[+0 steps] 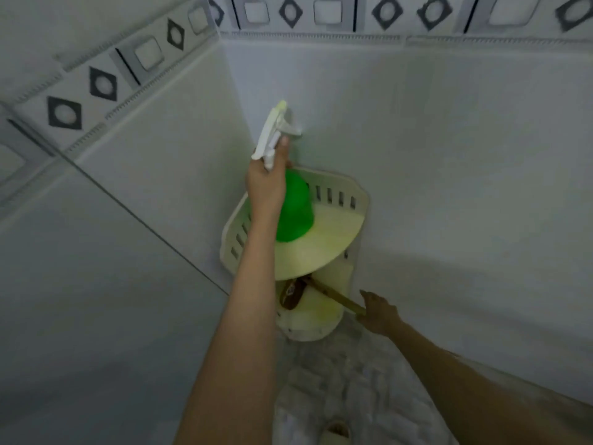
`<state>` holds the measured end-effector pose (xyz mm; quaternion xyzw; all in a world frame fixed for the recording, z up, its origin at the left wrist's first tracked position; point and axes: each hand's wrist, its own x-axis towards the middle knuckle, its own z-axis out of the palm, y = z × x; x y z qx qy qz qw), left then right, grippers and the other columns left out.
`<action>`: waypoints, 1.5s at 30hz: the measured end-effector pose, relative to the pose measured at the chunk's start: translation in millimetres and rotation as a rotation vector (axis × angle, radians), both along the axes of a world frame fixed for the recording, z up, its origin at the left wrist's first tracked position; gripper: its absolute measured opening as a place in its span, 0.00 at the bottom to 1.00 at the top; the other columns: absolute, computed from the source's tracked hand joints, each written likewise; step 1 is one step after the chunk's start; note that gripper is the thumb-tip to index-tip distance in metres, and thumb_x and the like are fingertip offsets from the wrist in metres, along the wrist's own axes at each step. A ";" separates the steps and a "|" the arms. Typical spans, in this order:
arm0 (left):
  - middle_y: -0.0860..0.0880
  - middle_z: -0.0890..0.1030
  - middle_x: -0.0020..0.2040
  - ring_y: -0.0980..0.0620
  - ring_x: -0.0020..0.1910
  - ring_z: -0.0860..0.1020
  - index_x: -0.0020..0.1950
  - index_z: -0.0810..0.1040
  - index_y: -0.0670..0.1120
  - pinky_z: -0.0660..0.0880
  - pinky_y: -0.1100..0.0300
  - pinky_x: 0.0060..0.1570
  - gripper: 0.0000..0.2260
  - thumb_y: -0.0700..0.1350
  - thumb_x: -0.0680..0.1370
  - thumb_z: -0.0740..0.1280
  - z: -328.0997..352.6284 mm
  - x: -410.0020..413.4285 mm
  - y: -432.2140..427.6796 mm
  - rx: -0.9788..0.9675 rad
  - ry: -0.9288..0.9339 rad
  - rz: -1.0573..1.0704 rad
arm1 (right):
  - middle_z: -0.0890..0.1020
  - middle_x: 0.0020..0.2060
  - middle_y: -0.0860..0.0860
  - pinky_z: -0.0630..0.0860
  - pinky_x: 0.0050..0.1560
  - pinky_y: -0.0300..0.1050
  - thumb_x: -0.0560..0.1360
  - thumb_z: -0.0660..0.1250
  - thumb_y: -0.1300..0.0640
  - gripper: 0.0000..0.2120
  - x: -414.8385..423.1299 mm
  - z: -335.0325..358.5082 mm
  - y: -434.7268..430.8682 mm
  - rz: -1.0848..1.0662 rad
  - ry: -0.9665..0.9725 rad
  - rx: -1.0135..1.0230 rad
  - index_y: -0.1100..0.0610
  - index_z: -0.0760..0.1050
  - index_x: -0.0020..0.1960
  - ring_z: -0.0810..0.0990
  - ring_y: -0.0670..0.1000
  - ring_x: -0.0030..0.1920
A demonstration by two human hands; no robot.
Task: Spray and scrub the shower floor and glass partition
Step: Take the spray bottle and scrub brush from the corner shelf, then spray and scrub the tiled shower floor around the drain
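At the tiled corner of the shower, our left hand (266, 184) grips the green spray bottle (295, 213) by its neck, fingers clamped just under the white trigger head. The bottle's base is over the upper tier of the cream corner shelf (340, 199); we cannot tell whether it touches. Lower down, our right hand (380, 313) closes its fingers around the end of the wooden handle of a scrub brush (292, 295), whose dark head lies on the lower tier. Below the shelf we see the mottled shower floor (353, 380).
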<state>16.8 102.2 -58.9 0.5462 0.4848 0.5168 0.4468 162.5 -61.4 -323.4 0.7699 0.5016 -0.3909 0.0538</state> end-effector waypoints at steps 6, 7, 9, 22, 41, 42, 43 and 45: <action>0.48 0.85 0.54 0.53 0.43 0.78 0.67 0.79 0.41 0.76 0.61 0.47 0.17 0.49 0.83 0.64 -18.3 2.0 8.4 0.083 -0.045 0.005 | 0.58 0.76 0.53 0.52 0.73 0.60 0.79 0.58 0.44 0.35 -7.9 -50.4 0.9 0.013 0.001 -0.103 0.53 0.45 0.79 0.57 0.55 0.75; 0.48 0.85 0.52 0.53 0.42 0.77 0.66 0.80 0.41 0.76 0.60 0.46 0.16 0.49 0.83 0.64 -19.6 2.4 8.5 0.092 -0.043 0.008 | 0.59 0.76 0.53 0.52 0.73 0.60 0.79 0.58 0.45 0.35 -8.6 -56.0 3.3 0.001 0.001 -0.115 0.53 0.45 0.79 0.57 0.55 0.75; 0.49 0.82 0.45 0.53 0.39 0.76 0.60 0.82 0.43 0.74 0.61 0.41 0.13 0.49 0.83 0.64 -20.0 3.0 7.8 0.106 -0.034 0.015 | 0.64 0.73 0.53 0.54 0.72 0.60 0.80 0.58 0.48 0.32 -10.1 -63.8 9.0 -0.011 -0.012 -0.111 0.53 0.48 0.78 0.61 0.55 0.73; 0.44 0.79 0.43 0.57 0.31 0.76 0.62 0.80 0.37 0.73 0.67 0.32 0.15 0.46 0.80 0.70 0.8 -0.1 15.3 0.065 -0.073 0.021 | 0.76 0.39 0.52 0.74 0.39 0.44 0.76 0.64 0.47 0.11 -13.3 -27.6 39.0 -0.012 0.096 0.065 0.56 0.75 0.45 0.76 0.52 0.39; 0.37 0.82 0.42 0.55 0.31 0.73 0.61 0.81 0.39 0.71 0.65 0.34 0.14 0.47 0.84 0.63 10.3 56.1 -141.8 0.224 0.001 -0.287 | 0.73 0.27 0.46 0.66 0.26 0.36 0.75 0.67 0.47 0.12 11.1 19.8 -232.2 -0.703 0.030 0.118 0.50 0.72 0.35 0.72 0.43 0.26; 0.40 0.81 0.41 0.57 0.29 0.72 0.61 0.81 0.38 0.70 0.67 0.32 0.14 0.46 0.84 0.63 8.3 64.3 -159.9 0.226 0.011 -0.348 | 0.73 0.27 0.46 0.67 0.27 0.37 0.75 0.67 0.47 0.12 14.2 17.9 -255.3 -0.770 0.023 0.104 0.50 0.72 0.35 0.72 0.44 0.26; 0.43 0.80 0.39 0.59 0.27 0.71 0.60 0.80 0.37 0.69 0.68 0.29 0.13 0.45 0.84 0.62 5.1 73.0 -177.5 0.221 0.023 -0.406 | 0.73 0.26 0.47 0.68 0.27 0.38 0.75 0.67 0.47 0.13 17.2 15.9 -277.9 -0.839 0.021 0.094 0.51 0.72 0.34 0.72 0.44 0.26; 0.47 0.78 0.39 0.58 0.25 0.71 0.60 0.79 0.37 0.68 0.69 0.28 0.13 0.44 0.84 0.61 -4.9 89.8 -212.4 0.200 0.057 -0.526 | 0.72 0.26 0.48 0.67 0.28 0.39 0.75 0.67 0.47 0.15 21.7 13.6 -322.8 -0.963 0.011 0.098 0.52 0.71 0.33 0.70 0.46 0.26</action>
